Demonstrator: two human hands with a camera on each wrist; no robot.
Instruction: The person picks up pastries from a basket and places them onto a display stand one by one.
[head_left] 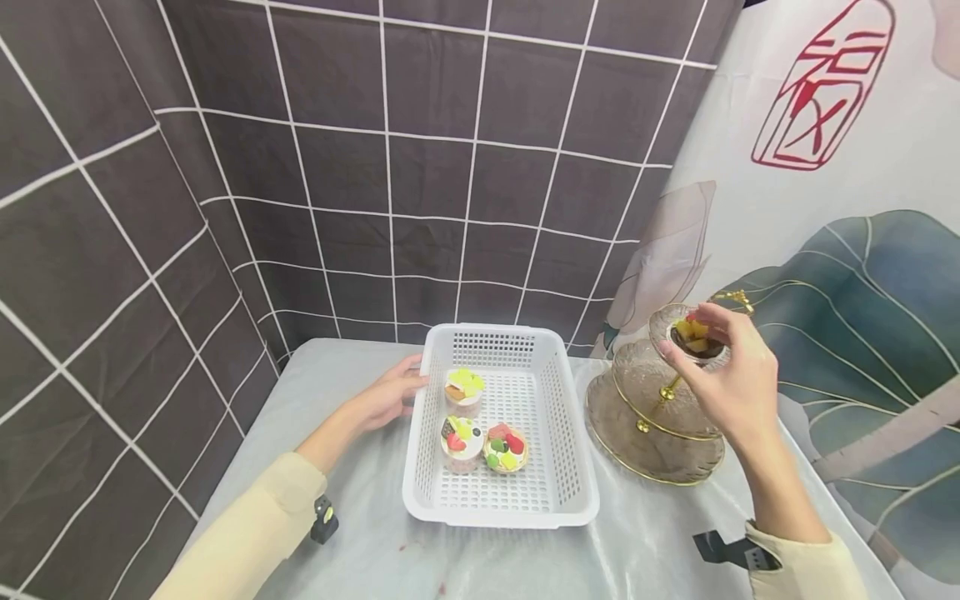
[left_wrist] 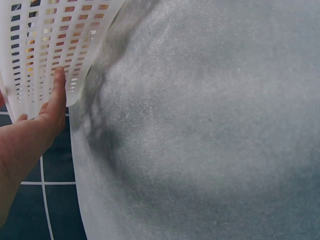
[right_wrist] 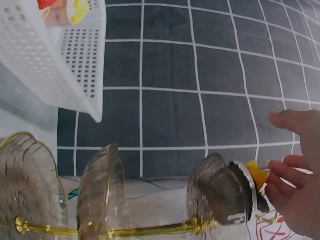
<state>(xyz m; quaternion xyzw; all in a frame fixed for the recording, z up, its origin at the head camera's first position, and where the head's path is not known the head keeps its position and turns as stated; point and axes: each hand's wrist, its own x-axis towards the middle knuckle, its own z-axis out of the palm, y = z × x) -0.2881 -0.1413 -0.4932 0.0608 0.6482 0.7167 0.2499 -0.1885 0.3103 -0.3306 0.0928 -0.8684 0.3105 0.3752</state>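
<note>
My left hand point(head_left: 388, 396) touches the left side of a white plastic basket point(head_left: 576, 475), its fingers extended along the perforated wall. Inside the basket are three toy dessert cups: one with yellow topping point(head_left: 465, 385), one with strawberry and cream point(head_left: 461, 442), and one with red and green fruit point(head_left: 506, 450). Over the top plate of a three-tier glass stand point(head_left: 637, 450) is my right hand point(head_left: 735, 375). Its thumb and fingers are spread around a dark dessert cup point(right_wrist: 242, 187) with yellow fruit; the right wrist view shows the thumb apart from the cup.
The stand has gold rims and a gold centre rod point(right_wrist: 150, 231), close to the basket's right side. A pale cloth point(head_left: 360, 508) covers the table. Behind hangs a dark grid-patterned curtain point(head_left: 427, 175), with a leaf-printed white cloth point(head_left: 862, 333) at the right.
</note>
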